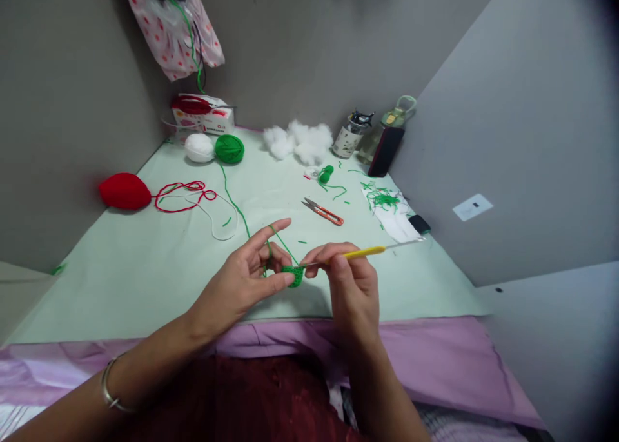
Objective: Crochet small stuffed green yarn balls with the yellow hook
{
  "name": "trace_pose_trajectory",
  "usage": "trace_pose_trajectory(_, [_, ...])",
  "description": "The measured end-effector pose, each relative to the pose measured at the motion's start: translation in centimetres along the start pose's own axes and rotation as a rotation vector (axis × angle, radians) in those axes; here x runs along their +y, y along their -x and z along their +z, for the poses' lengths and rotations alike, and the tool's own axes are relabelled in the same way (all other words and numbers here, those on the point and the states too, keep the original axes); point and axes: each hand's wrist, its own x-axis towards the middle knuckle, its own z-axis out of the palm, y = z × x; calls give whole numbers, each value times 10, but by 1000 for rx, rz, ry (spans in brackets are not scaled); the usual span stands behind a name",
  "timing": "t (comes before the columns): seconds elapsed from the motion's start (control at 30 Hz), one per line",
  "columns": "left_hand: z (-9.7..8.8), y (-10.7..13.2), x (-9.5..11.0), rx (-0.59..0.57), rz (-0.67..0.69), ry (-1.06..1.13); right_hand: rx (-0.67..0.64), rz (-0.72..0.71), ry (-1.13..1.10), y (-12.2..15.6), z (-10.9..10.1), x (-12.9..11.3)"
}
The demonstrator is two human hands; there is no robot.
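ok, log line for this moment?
left hand: pinches green crochet piece, green yarn over raised finger | right hand: holds yellow-handled hook, tip at piece | orange-handled snips: on tabletop, untouched

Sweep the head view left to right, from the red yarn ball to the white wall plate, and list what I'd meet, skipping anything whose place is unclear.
Red yarn ball → left hand → green crocheted piece → right hand → white wall plate.

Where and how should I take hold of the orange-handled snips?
Grip the snips by the orange handle, probably best from the near right, by the right hand: they lie slantwise, handle nearer the person, blades pointing away to the left.
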Motion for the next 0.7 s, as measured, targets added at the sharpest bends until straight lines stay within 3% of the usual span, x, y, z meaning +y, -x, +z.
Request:
trace_pose_trajectory(0.2, [5,5,-3,137,158,-251,-203,-316,511,8,-5,-10])
trace_pose_trajectory(0.4, [10,7,-6,224,248,-440,-205,-499,756,10,-7,-1])
trace_pose_trajectory(0.53, [12,5,-1,228,140,-224,-169,-663,924,17,-5,10])
trace_pose_trajectory(0.63, [10,3,4,64,-89,132,-47,-681,875,22,-3,14])
trace_pose_trajectory(0.7, [7,2,7,-28,-200,299,6,-599,712,23,-1,12])
